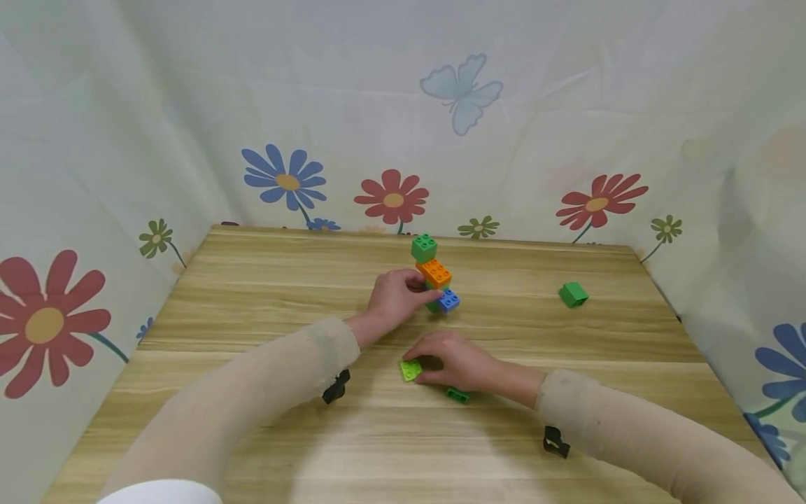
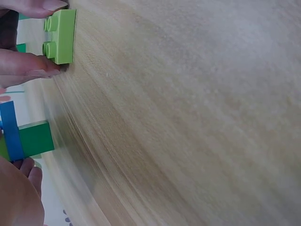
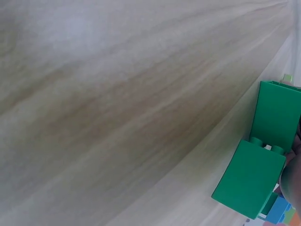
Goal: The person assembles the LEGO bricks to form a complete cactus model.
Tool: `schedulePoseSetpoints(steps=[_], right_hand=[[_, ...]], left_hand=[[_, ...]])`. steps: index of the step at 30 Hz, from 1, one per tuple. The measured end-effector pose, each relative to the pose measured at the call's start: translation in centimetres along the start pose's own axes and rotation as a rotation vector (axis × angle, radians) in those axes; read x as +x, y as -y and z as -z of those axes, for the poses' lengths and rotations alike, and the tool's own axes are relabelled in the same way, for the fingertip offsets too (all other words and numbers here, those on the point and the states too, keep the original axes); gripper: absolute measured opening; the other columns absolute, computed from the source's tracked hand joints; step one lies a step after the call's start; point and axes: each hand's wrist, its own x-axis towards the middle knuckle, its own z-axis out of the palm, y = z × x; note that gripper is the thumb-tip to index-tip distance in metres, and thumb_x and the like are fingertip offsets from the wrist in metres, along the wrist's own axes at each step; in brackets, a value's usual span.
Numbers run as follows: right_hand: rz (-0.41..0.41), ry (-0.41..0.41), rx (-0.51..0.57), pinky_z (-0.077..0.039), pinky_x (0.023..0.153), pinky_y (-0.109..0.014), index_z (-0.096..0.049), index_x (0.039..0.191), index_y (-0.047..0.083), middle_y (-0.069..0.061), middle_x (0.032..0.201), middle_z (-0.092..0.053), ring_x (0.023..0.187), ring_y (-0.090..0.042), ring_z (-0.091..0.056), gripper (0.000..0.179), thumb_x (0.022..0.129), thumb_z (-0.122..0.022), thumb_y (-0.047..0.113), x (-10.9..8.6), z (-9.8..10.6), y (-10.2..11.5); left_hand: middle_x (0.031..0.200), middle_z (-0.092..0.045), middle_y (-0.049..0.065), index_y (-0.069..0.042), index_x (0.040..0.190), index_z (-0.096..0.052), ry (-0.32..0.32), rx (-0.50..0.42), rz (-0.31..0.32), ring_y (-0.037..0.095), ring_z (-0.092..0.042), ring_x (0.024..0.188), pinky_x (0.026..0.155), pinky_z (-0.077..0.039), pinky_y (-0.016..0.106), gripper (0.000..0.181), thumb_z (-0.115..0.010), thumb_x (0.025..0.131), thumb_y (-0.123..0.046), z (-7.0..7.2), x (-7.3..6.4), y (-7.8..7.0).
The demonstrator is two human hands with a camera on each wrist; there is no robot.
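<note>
My left hand grips a stack of toy building bricks, its thumb at the blue brick. An orange brick sits above the blue one, and a green brick tops the stack. Part of the stack is hidden behind the fingers. Nearer the body, my right hand pinches a lime-green brick between thumb and fingers. In the left wrist view that lime brick is tipped on its side, studs facing left, close over the table. A dark green brick lies just below the right hand.
Another green brick lies apart on the right side of the wooden table. A flower-printed curtain hangs behind the table and along its sides. Green brick faces show large in the right wrist view.
</note>
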Motion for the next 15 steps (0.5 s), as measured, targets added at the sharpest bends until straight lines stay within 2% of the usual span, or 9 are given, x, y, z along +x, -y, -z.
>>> schedulePoseSetpoints(steps=[4, 8, 15], right_hand=[[-0.007, -0.003, 0.010, -0.057, 0.103, -0.034, -0.078, 0.120, 0.009, -0.001, 0.119, -0.078, 0.115, -0.017, -0.071, 0.031, 0.091, -0.088, 0.017, -0.1, 0.1, 0.0], [-0.058, -0.009, 0.061, -0.056, 0.104, -0.037, -0.077, 0.121, 0.009, -0.001, 0.120, -0.076, 0.115, -0.017, -0.069, 0.032, 0.092, -0.086, 0.017, -0.7, 0.7, 0.2], [-0.116, -0.073, 0.130, -0.059, 0.098, -0.045, -0.076, 0.121, 0.006, -0.002, 0.119, -0.077, 0.109, -0.019, -0.070, 0.030, 0.092, -0.084, 0.011, -2.2, 2.5, 0.3]], left_hand=[[0.110, -0.080, -0.001, -0.014, 0.115, -0.080, 0.006, -0.016, 0.008, 0.015, -0.075, 0.100, 0.092, -0.062, 0.032, 0.036, -0.088, 0.091, -0.040, -0.1, -0.1, 0.2], [0.109, -0.080, -0.001, -0.014, 0.115, -0.081, 0.007, -0.025, 0.011, 0.015, -0.074, 0.099, 0.092, -0.062, 0.032, 0.036, -0.087, 0.091, -0.040, -0.1, -0.1, 0.2], [0.109, -0.081, 0.000, -0.014, 0.116, -0.081, -0.016, -0.024, 0.006, 0.014, -0.074, 0.098, 0.090, -0.062, 0.033, 0.036, -0.088, 0.091, -0.039, -0.4, -0.3, 0.2]])
